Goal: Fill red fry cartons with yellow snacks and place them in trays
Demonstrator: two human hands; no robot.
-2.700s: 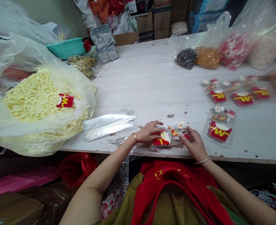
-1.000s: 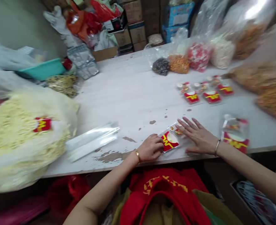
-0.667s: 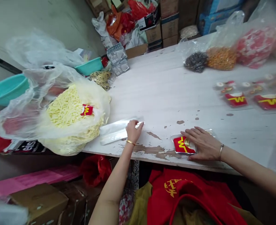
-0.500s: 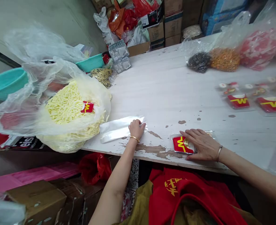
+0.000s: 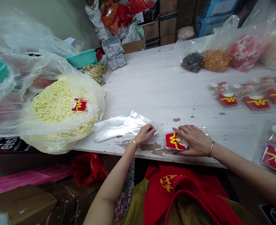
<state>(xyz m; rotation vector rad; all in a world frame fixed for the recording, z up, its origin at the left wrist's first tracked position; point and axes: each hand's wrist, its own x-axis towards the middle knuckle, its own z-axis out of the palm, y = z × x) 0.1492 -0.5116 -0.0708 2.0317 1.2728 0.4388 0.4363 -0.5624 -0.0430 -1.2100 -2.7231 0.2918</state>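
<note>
1. Now the left hand [image 5: 146, 133], just below the centre of the frame, is closed in a narrow grip on the right-hand end of the clear film [image 5: 114, 127]; a second ago it was at the pack.

2. Compared with half a second ago, the film has changed shape: it lay fairly flat, and now its upper edge rises in bright creases and its end is drawn rightward. How many layers the fingers have caught, I cannot tell.

3. The right hand [image 5: 194, 140] stays over the clear pack [image 5: 172, 141], lower centre of the frame, its fingers partly spread across the top and the thumb by the near edge. That grip is moderately wide; whether it pinches or merely rests, I cannot tell.

4. The pack lies flat on the worktop [image 5: 149, 87], red carton piece toward the left, much of the rest covered by the hand.

5. For the work, this seems to mean a split of roles: one hand steadies the pack, the other handles film. The gap between them is narrower, yet film and pack look apart.

6. At the right edge, the row of packs [image 5: 228, 99] remains untouched.
</note>
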